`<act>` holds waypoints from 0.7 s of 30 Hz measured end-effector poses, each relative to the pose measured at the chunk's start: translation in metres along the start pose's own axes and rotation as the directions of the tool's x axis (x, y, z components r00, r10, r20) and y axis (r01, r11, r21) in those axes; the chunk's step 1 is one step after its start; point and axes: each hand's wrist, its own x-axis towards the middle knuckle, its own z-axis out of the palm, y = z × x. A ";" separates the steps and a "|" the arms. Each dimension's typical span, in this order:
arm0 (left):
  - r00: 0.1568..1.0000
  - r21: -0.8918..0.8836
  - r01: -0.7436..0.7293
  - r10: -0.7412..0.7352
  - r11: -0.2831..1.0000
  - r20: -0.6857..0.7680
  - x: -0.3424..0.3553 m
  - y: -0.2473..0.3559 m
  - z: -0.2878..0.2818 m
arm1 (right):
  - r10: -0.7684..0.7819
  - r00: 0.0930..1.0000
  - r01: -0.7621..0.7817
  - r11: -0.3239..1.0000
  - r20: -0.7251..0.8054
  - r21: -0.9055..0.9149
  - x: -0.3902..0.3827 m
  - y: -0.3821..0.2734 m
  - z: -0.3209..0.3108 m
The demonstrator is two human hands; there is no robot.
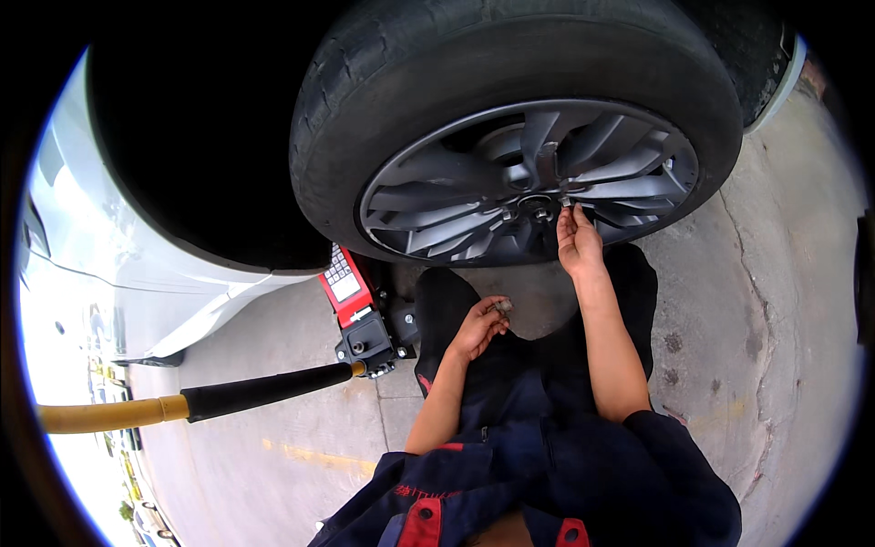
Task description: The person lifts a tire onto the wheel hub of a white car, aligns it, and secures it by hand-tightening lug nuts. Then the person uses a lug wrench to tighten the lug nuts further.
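Above my lap a large black tyre [360,109] carries a grey multi-spoke alloy rim [620,190], with lug nuts [507,215] around its hub. My right hand [578,239] reaches up to the wheel, its fingertips pinched on a silver lug nut [566,201] right of the hub. My left hand [478,328] is lower, between my knees, with fingers curled round small metal pieces [503,306] that look like lug nuts.
A white car body [137,264] curves round the dark wheel arch at left. A red-and-black floor jack [351,301] stands left of my legs, its yellow handle [109,415] with black sleeve reaching leftward. Cracked concrete [702,319] lies beneath me. Parked vehicles show at far left.
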 end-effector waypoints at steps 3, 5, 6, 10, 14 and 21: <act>1.000 -0.012 0.006 -0.006 1.000 -0.014 -0.005 -0.007 -0.003 | 0.048 0.998 -0.045 0.996 0.040 -0.076 -0.015 0.005 0.014; 1.000 -0.012 -0.012 0.012 1.000 -0.020 -0.005 0.001 -0.005 | 0.127 0.988 -0.109 0.976 0.089 -0.187 -0.017 0.003 0.012; 1.000 -0.012 0.011 -0.011 1.000 0.000 -0.001 0.000 0.001 | 0.129 0.986 -0.108 0.976 0.108 -0.188 -0.016 -0.006 0.009; 0.999 0.058 0.031 -0.033 0.998 0.032 -0.002 0.001 -0.001 | -0.039 0.997 0.052 0.974 0.060 -0.219 -0.008 -0.001 0.008; 0.999 0.060 0.025 -0.027 0.998 0.029 -0.004 -0.001 0.000 | -0.198 0.979 0.200 0.926 0.037 -0.321 -0.020 0.006 0.016; 0.999 0.078 0.019 -0.022 0.997 0.028 -0.002 -0.001 0.001 | -0.104 0.994 0.101 0.988 -0.017 -0.117 -0.012 0.007 0.016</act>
